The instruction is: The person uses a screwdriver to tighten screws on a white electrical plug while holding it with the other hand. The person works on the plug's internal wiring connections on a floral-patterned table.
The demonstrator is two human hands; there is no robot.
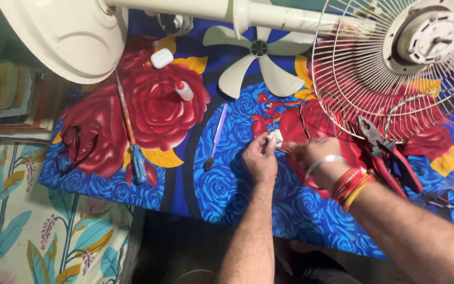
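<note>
Hands: the left hand (261, 158) and the right hand (315, 155) are held close together near the middle of the cloth, fingers curled in tight.
Left hand grip: a small white part (276, 138) is pinched at the fingertips, at the far side of the hand.
Right hand grip: thin wires (285, 150) seem to be pinched; they are too small for it to be told surely.
Which way: the white part is found just left of the right hand and touching the left hand, so the left hand is nearer. The thin wires are stretched left to right between the two hands.
Fan stand: a big cream base (64, 37) is laid far left, and its pole (227, 10) is stretched right along the far edge.
Fan cage: a round wire guard (353, 89) is placed far right, well apart from the hands.
Cloth: a blue sheet with red roses (153, 110) is spread under everything.
Fan blades: a cream blade wheel (258, 58) is laid far from the hands.
Pliers: red-handled pliers (390, 155) are laid just right of the right wrist.
Screwdriver: a blue-handled screwdriver (132, 137) is laid well to the left.
Brush: a purple stick tool (215, 138) is laid left of the left hand.
Little bottle: a white bottle with a red cap (184, 90) is set far left.
</note>
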